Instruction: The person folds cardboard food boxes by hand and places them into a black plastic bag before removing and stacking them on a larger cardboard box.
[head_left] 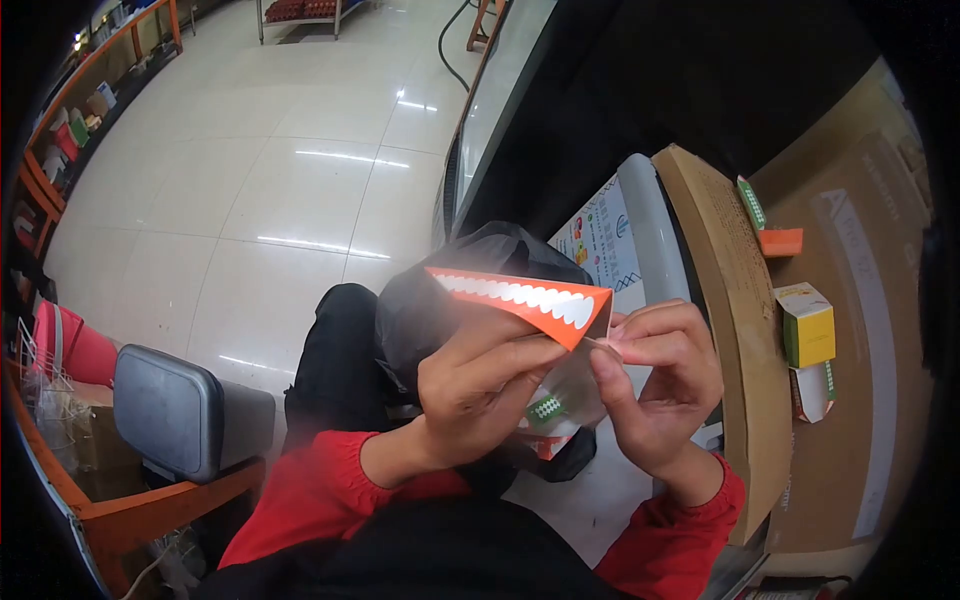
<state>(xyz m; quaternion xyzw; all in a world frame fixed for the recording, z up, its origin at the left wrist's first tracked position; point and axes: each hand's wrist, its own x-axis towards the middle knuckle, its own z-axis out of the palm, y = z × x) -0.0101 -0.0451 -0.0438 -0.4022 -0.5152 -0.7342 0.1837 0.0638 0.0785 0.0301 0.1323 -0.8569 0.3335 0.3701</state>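
An orange paper carton (525,295) with a white scalloped band is held up in front of me, its end toward the right partly open. My left hand (480,375) is closed around its lower side, with the fingers partly hidden behind it. My right hand (660,375) pinches the carton's right end, at a thin edge or flap, between thumb and fingers. Below and behind the hands is a black plastic bag (400,340). Partly hidden under my wrists, a green patterned carton (546,408) and an orange-and-white one (545,445) show at the bag.
At the right stands a large cardboard box (720,280); a yellow carton (812,335) and several other small cartons lie on cardboard beyond it. To the left are a grey-lidded bin (170,410), a pink container (80,345) and an orange frame (170,510). Tiled floor (270,190) stretches ahead.
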